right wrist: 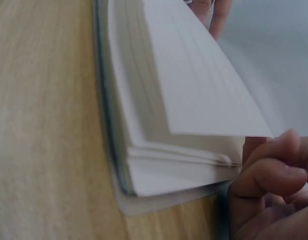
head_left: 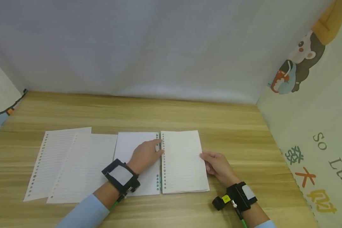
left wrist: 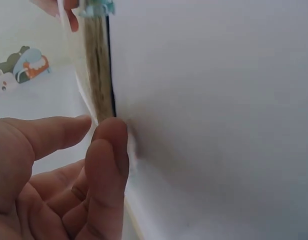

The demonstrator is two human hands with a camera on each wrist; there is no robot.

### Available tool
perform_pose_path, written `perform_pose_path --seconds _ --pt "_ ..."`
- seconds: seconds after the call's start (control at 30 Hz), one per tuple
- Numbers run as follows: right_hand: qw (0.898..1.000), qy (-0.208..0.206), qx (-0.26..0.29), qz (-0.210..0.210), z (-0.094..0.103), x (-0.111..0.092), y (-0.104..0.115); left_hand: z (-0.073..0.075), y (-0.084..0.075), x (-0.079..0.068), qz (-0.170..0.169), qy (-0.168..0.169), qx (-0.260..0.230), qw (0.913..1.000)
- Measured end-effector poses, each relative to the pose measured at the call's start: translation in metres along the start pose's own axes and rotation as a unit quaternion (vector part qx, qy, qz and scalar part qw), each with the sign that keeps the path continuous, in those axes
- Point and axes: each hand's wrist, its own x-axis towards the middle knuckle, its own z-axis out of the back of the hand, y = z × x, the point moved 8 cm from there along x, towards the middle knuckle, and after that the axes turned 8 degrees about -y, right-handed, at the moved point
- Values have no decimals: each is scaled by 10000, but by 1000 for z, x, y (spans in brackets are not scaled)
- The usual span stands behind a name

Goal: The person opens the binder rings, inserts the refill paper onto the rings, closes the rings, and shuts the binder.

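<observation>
A loose-leaf notebook [head_left: 180, 171] lies spread on the table, with a plain white page [head_left: 139, 139] on its left and lined pages on its right. Blue-green binder rings [head_left: 157, 182] run down the middle. Over the left page reaches my left hand [head_left: 146, 153], thumb and index fingertip apart at the punched holes by the rings. My right hand [head_left: 218, 166] pinches the right edge of the top lined sheet [right wrist: 204, 85]. In the right wrist view that sheet is lifted off the stack below. The left fingertips [left wrist: 111, 135] are beside the binding in the left wrist view.
Two loose lined sheets with punched holes, a far-left sheet [head_left: 41, 164] and an overlapping sheet [head_left: 71, 177], lie left of the notebook. They rest on the wooden table [head_left: 159, 114]. A grey-white curtain [head_left: 131, 47] stands behind, and a printed cloth [head_left: 302, 126] hangs at the right.
</observation>
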Motion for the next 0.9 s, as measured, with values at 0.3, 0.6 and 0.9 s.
perform_pose_path --seconds 0.3,0.6,0.9 --pt "9997 0 -234 94 0 0 2 -6 -6 -31 -198 560 -109 9982" --pt "9997 47 -235 -44 0 -5 1 -8 -11 -47 -462 628 121 9969" --pt "9986 155 -507 44 2 -13 2 -5 -15 -57 -487 765 177 9957"
